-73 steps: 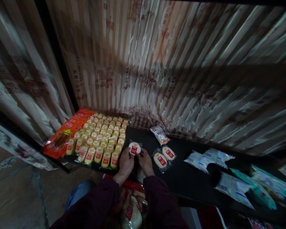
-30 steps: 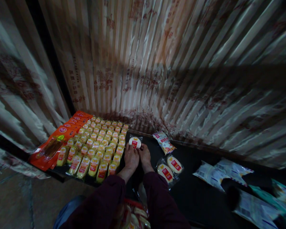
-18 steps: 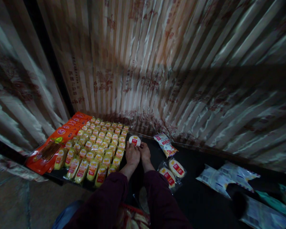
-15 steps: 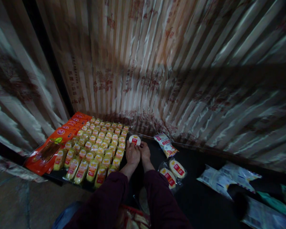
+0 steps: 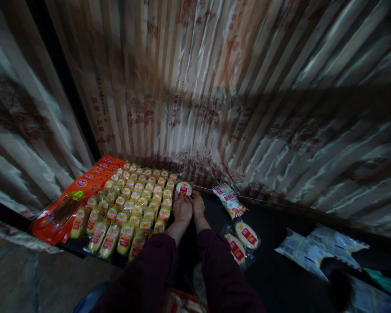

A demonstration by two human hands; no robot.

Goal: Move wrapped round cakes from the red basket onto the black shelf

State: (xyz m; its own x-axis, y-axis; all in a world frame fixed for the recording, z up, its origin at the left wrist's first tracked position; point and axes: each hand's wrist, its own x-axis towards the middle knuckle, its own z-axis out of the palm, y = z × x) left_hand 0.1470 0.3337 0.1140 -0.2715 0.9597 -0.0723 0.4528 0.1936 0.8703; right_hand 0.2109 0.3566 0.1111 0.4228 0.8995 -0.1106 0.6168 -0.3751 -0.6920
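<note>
White round packet in clear film with a red label (image 5: 184,188): near the back edge of a flat black shelf (image 5: 267,269), just beside yellow oblong film-wrapped packets (image 5: 137,195); resting or slightly lifted, cannot tell.
Left hand (image 5: 182,211): grip pinching the near edge of the white round packet, fingertips partly hidden.
Right hand (image 5: 198,204): close beside the left, grip apparently pinching the near right edge; probably a low two-handed hold to keep the packet level and its label uncovered.
Yellow packets: set in close rows, labels mostly facing front, perhaps for easy reading and to save room.
Orange flat pouches (image 5: 65,211): overlapped at the left end, seemingly to leave each printed top showing.
White-and-red printed sachet (image 5: 230,200): lying askew near the back, right of the hands.
Two white round packets (image 5: 246,234): lying side by side in clear film, in front of the sachet.
Pale crinkled bags (image 5: 304,252): scattered loosely farther right, in shadow.
Shelf: dark and flat, beside a black upright post (image 5: 61,78) at the left.
Room: dim, with pleated, shiny printed sheeting (image 5: 189,87) behind and grey floor (image 5: 58,271) below left.
</note>
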